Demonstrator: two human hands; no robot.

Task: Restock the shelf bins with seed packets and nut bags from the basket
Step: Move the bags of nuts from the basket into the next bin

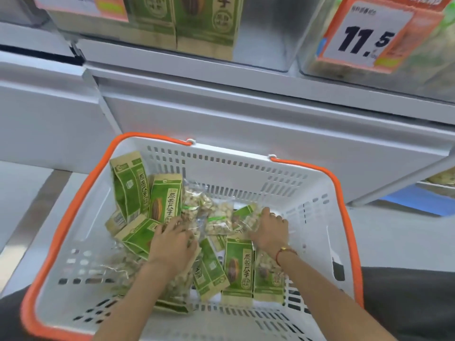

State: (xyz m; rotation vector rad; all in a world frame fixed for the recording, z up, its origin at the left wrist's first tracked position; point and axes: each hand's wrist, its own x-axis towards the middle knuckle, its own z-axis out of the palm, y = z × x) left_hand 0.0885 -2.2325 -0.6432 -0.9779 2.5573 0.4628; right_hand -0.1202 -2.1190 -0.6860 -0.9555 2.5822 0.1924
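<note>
Below the shelf, a white slotted plastic basket with orange rim and handles (pixel 246 168) is seen from above, and both hands are reached down into it; green and tan paper seed packets (pixel 163 200) are stood and leaned against the far-left wall beyond the left hand (pixel 173 244), more are laid flat between the two wrists, and clear plastic nut bags (pixel 218 217) are heaped in the middle, just beyond and between the hands; further nut bags are lodged under the left forearm. The left hand is laid palm-down with fingers curled into the pile where a packet and a nut bag meet, though what exactly is gripped cannot be told; the right hand (pixel 269 232), with a red cord and gold bracelet (pixel 284 252) at the wrist, is curled over the edge of a nut bag, apparently gripping it. Above the hands, a clear shelf bin (pixel 266 33) is partly filled with matching green packets; to its right an orange-framed price tag marked 11.5 (pixel 364 38) is hung on a neighbouring bin.
</note>
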